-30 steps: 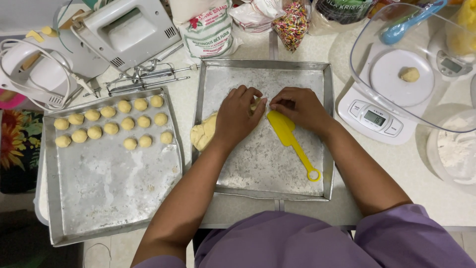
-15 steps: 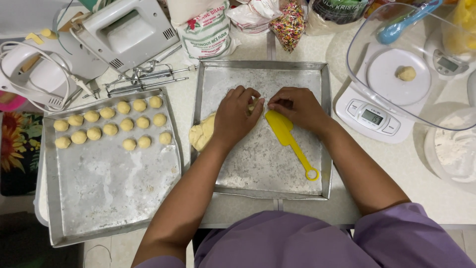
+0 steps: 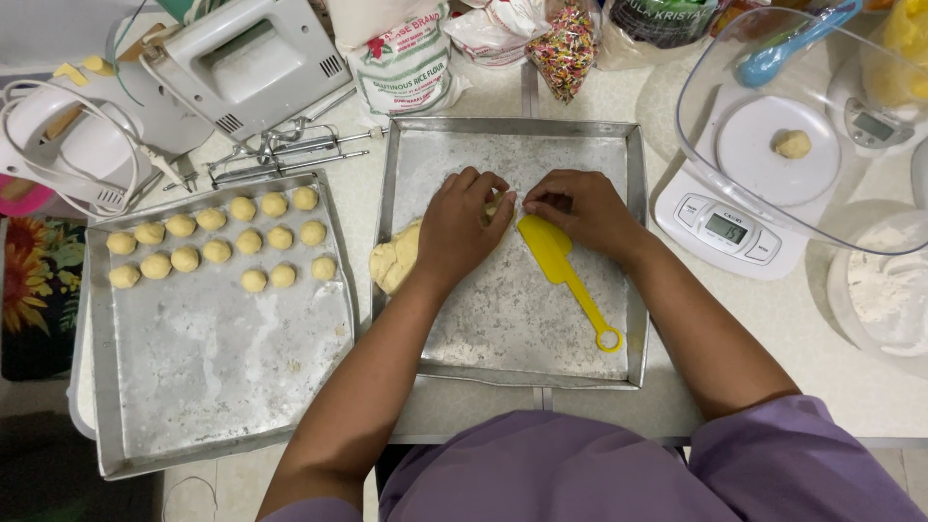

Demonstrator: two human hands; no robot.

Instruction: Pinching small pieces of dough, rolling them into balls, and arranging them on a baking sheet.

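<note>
At far left, on the pale surface (image 3: pixel 822 338): white hand mixer (image 3: pixel 246 63) with its coiled cord, loose metal beaters (image 3: pixel 280 155) just below. Beneath those, a floured metal tray (image 3: pixel 213 387) carrying small dough balls (image 3: pixel 217 249) in three rows along its upper end. Next over, a second floured tray (image 3: pixel 522 329), a flour bag (image 3: pixel 406 58) and a packet of coloured sprinkles (image 3: pixel 565 43) just beyond its far rim. On this tray's left side, a lump of pale dough (image 3: pixel 396 256), partly hidden under the left hand (image 3: pixel 464 227); hand laid flat over it, fingers bent down onto the dough's upper end. Right hand (image 3: pixel 580 208) close beside, fingers pinched together at the same end of the dough; impossible to tell whether a piece sits between them. Just below the right hand, a yellow spatula (image 3: pixel 565 275) lying loose on the tray, blade up, ringed handle toward the body. Further right, a white kitchen scale (image 3: pixel 725 227) with a single dough ball (image 3: pixel 793 144) on its pan, a clear bowl (image 3: pixel 831 203) overlapping it, a blue spoon (image 3: pixel 788 43) on the bowl's rim. At far right, a dish of flour (image 3: pixel 884 290).
</note>
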